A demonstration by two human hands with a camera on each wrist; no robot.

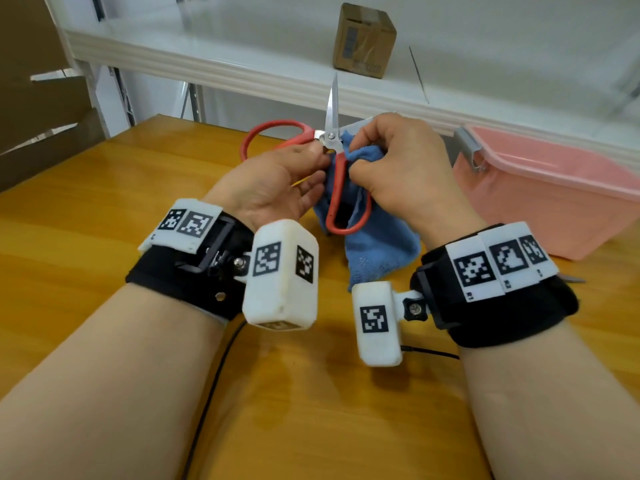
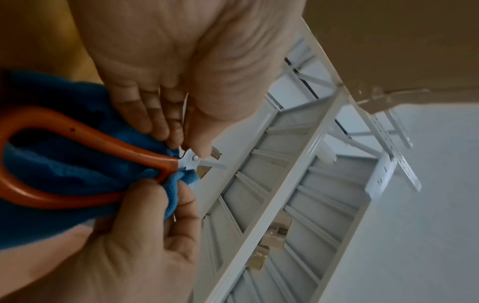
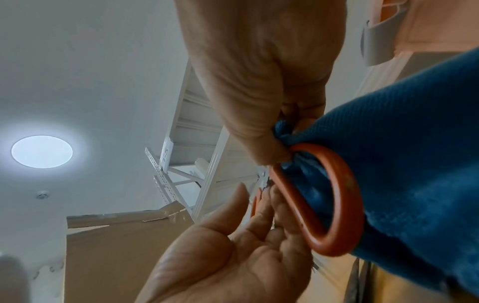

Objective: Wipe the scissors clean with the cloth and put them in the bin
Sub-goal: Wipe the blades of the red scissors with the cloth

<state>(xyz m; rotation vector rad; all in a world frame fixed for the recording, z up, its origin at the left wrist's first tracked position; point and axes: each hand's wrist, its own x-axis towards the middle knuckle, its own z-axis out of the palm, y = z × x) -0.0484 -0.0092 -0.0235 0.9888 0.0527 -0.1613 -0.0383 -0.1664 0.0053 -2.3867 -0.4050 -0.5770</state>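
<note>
Our left hand [image 1: 277,181] pinches stiff, sharp scissors [image 1: 330,135] at the pivot; right hand [image 1: 398,161] grips soft cloth [image 1: 377,251] beside it

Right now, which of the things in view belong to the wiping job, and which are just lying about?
Job:
- scissors, pinched near the pivot by the left hand
- cloth, held by the right hand against the scissors
- bin, pink, on the table's right side

Lying about:
- cardboard box on the shelf
- table
</note>
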